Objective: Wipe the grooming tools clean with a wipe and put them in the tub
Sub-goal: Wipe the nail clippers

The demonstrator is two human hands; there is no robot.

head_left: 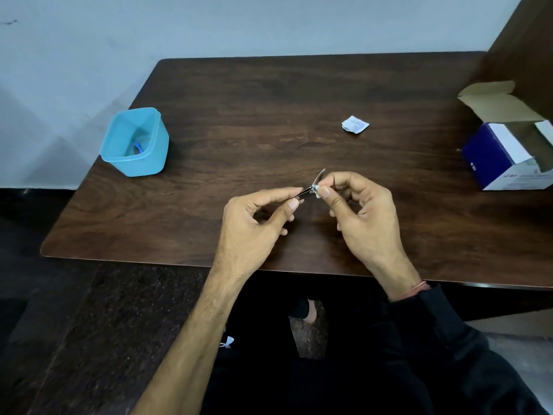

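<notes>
My left hand (257,223) pinches the body of a small metal nail clipper (308,190) between thumb and forefinger, just above the table. The clipper's lever (320,175) sticks up and away. My right hand (362,217) pinches a small white wipe (316,190) against the clipper's front end. A light blue plastic tub (134,142) stands open at the table's left edge, well apart from both hands. Something small and blue lies at its bottom.
A torn white wipe packet (355,124) lies on the dark wooden table (269,109) beyond my right hand. An open blue and white cardboard box (505,148) sits at the right edge. A pale wall runs behind the table.
</notes>
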